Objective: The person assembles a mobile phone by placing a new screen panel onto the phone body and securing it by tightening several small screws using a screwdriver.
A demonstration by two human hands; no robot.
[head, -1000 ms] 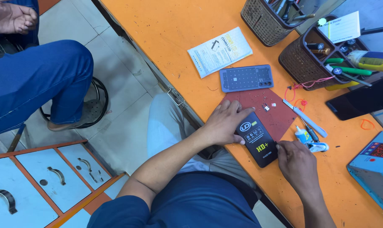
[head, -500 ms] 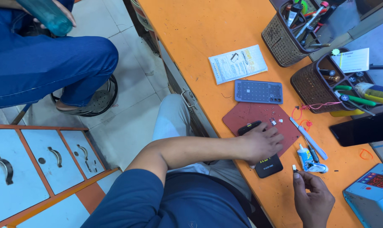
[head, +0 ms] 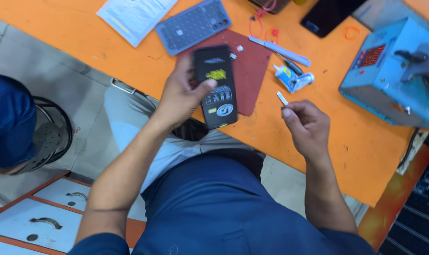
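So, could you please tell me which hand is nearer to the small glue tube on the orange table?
Right. The right hand sits just below the glue tube, apart from it; the left hand is farther left, holding the black phone.

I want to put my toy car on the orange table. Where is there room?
Bare orange tabletop lies between the right hand and the blue metal box; more sits left of the grey keypad-like panel. It is crowded around the dark red mat, with the black flat package and small glue tube.

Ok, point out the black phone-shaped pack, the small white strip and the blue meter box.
black phone-shaped pack [head: 218, 89], head view, middle of its face.
small white strip [head: 282, 98], head view, its middle.
blue meter box [head: 389, 80], head view, top panel.
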